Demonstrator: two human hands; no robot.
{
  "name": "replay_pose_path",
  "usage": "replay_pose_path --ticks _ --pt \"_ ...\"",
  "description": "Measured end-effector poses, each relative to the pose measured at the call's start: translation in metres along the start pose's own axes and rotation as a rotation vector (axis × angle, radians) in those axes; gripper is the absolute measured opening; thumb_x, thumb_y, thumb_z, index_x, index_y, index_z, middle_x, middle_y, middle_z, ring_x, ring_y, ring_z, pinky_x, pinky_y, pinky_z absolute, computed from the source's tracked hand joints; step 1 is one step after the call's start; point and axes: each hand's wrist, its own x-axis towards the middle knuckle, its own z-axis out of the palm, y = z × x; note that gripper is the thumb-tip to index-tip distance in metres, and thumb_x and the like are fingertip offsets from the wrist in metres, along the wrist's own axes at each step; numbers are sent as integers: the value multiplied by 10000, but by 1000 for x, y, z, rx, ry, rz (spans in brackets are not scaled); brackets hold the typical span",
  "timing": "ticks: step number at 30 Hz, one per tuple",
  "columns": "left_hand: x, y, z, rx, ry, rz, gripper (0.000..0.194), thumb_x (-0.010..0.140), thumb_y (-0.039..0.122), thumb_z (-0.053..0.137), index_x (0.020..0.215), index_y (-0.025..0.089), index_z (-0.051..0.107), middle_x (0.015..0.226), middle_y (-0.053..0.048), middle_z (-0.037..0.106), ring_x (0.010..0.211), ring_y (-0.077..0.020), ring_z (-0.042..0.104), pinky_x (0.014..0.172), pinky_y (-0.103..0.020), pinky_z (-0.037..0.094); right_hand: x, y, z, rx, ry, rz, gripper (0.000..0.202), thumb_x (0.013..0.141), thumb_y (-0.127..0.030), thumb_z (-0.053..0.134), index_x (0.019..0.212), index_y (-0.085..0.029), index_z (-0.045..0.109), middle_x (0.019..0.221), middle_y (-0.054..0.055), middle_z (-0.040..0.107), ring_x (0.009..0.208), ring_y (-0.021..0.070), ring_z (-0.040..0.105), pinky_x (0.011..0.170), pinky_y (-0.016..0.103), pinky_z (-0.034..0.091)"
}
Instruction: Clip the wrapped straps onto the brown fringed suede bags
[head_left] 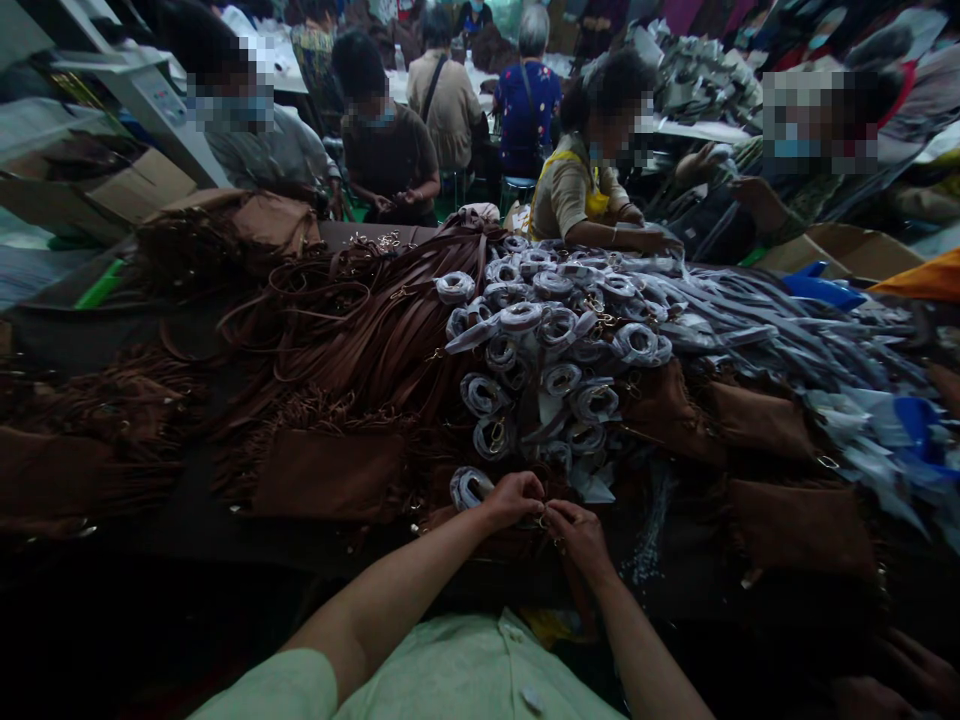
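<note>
My left hand (516, 502) and my right hand (581, 537) meet low in the middle, fingertips pinched close together. Between them is a small gold-coloured metal clasp (541, 521), partly covered by the fingers. A brown strap (576, 585) hangs below my right hand. Just left of my left hand lies a coiled strap in clear wrapping (469, 488). Beneath the hands is a brown bag, mostly hidden. Beyond them rises a heap of wrapped coiled straps (521, 318) with metal hooks.
Brown fringed bags (326, 475) lie in piles on the dark table, more (802, 525) at the right. Loose brown straps (352, 320) spread left of the heap, long grey wrapped straps (780, 315) right of it. A co-worker (592, 170) sits across the table; several other people are around.
</note>
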Motion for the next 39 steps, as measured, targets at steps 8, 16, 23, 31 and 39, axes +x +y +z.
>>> replay_pose_path --ticks 8,16,23,31,39 --pt "3 -6 1 10 23 -16 216 618 166 651 824 129 599 706 22 577 652 -92 519 581 -186 391 3 7 0 -28 17 -9 401 655 -484 643 841 -136 713 737 64 677 558 157 563 521 266 472" --pt "1 -3 0 31 31 -10 213 614 162 654 819 130 603 729 16 586 669 -93 525 595 -185 399 1 3 2 -73 61 -20 392 622 -497 663 785 -145 717 709 65 683 553 164 577 508 254 469" --pt "0 -1 1 38 34 -7 207 617 173 650 814 130 603 709 20 580 658 -94 528 583 -186 394 3 8 2 -26 67 -7 436 596 -524 672 783 -133 719 680 61 676 539 161 571 495 257 456" --pt "2 -7 0 74 26 3 222 623 190 650 833 134 602 719 22 582 653 -91 520 578 -185 384 4 11 3 -82 76 -15 437 602 -531 676 801 -145 724 726 65 693 566 171 593 513 265 477" --pt "3 -9 0 79 36 23 207 622 180 646 817 132 601 739 15 584 668 -95 523 579 -184 380 1 7 2 -100 32 -53 382 654 -504 645 806 -162 722 804 79 707 686 210 640 558 271 515"
